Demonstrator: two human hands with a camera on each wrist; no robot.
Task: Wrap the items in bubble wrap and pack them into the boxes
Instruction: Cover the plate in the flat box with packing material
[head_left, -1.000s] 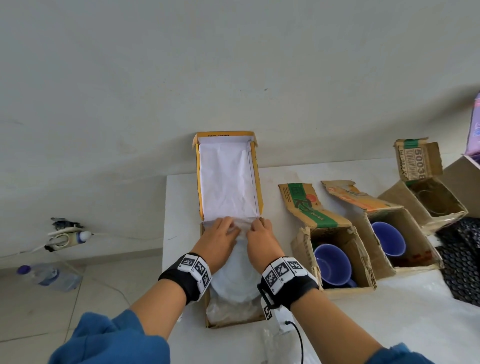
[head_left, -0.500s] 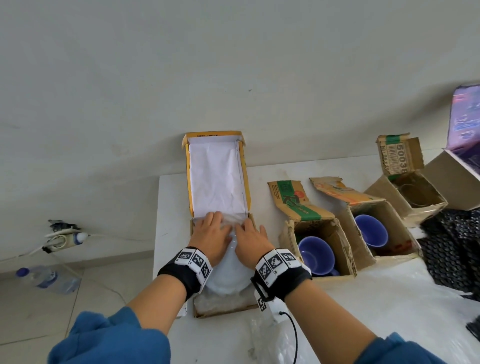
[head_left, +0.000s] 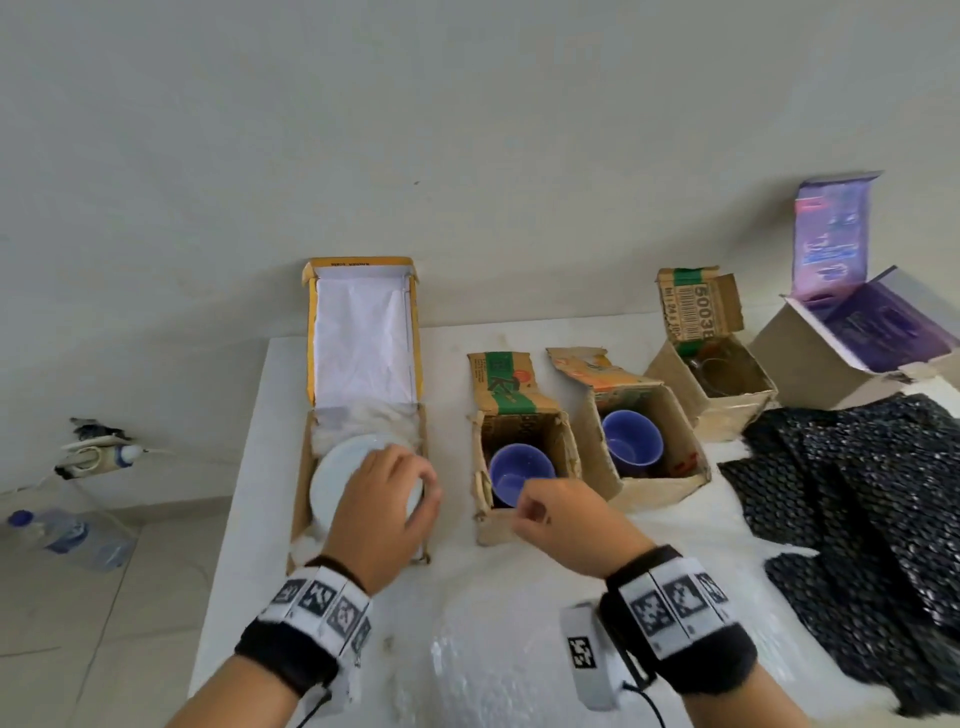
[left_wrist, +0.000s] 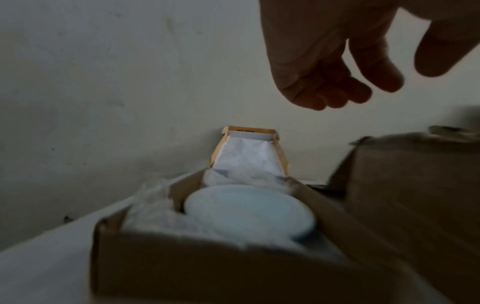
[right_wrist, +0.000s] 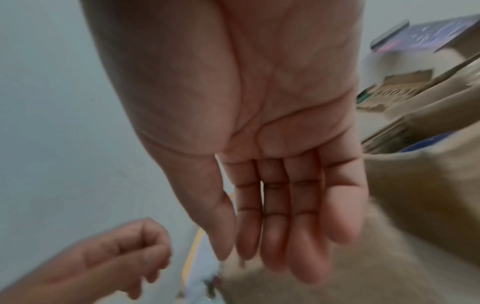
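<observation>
A white plate (head_left: 337, 478) lies in a long open cardboard box (head_left: 300, 483), with clear bubble wrap (head_left: 363, 421) bunched at its far end. My left hand (head_left: 384, 499) hovers over the plate's right side, fingers loosely curled and empty. The left wrist view shows the plate (left_wrist: 249, 207) well below that hand (left_wrist: 337, 82). My right hand (head_left: 561, 525) hangs empty above the front wall of a small box (head_left: 493, 527) holding a blue cup (head_left: 519, 475). In the right wrist view its palm (right_wrist: 272, 205) faces the camera, fingers nearly straight.
A second box (head_left: 660, 483) holds another blue cup (head_left: 631, 441). Behind stand a box with a glass (head_left: 727, 410) and a purple-lidded box (head_left: 852, 332). Black bubble wrap (head_left: 857, 493) lies at right, a clear sheet (head_left: 493, 649) near me. A bottle (head_left: 72, 535) lies on the floor.
Both hands have lifted off the wrap at the plate's far end and drawn back toward me. The right hand has moved right, over the first cup box.
</observation>
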